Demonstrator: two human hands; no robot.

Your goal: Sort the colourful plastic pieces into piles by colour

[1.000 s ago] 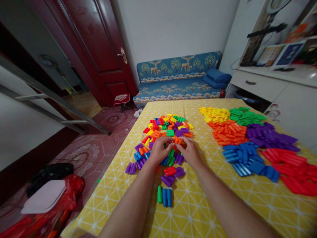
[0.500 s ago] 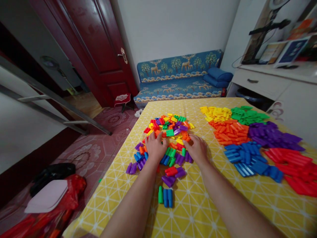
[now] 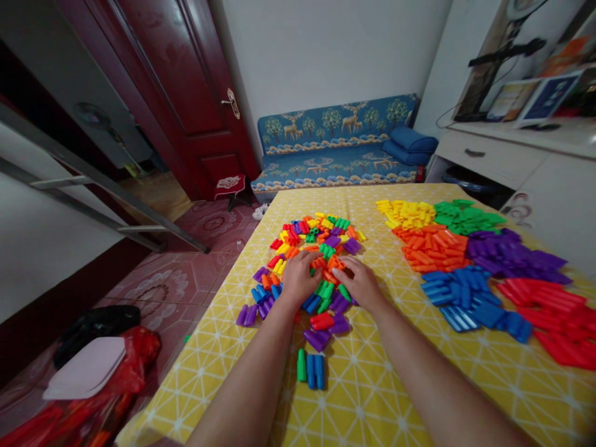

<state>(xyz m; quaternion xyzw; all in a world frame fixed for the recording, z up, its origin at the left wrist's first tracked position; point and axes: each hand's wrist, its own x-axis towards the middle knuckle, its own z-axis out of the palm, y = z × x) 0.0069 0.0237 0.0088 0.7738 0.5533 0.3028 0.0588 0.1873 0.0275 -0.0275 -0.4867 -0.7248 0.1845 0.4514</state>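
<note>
A mixed pile of plastic tube-shaped toy blocks (image 3: 311, 236) in several colours lies on the yellow patterned tablecloth (image 3: 223, 379). My left hand (image 3: 298, 277) is over the middle of the pile, its thumb and fingers closed about an orange-red block (image 3: 318, 266). Facing it, my right hand (image 3: 362, 280) pinches an orange block (image 3: 335, 263) between thumb and fingertips. Green blocks (image 3: 325, 290) lie just below the fingers. Nearer me are a red block (image 3: 321, 321), purple blocks, a green block (image 3: 302, 365) and a blue block (image 3: 315, 372).
To the right, blocks lie sorted by colour: yellow (image 3: 405, 214), green (image 3: 465, 217), orange (image 3: 433, 248), purple (image 3: 510, 253), blue (image 3: 465, 295) and red (image 3: 549, 310). A blue sofa (image 3: 335, 152) stands beyond the table, a white cabinet (image 3: 503, 158) at right.
My hands have come closer together over the pile. The orange block in my right hand has moved left, and my left hand has shifted slightly right, its fingers now curled in.
</note>
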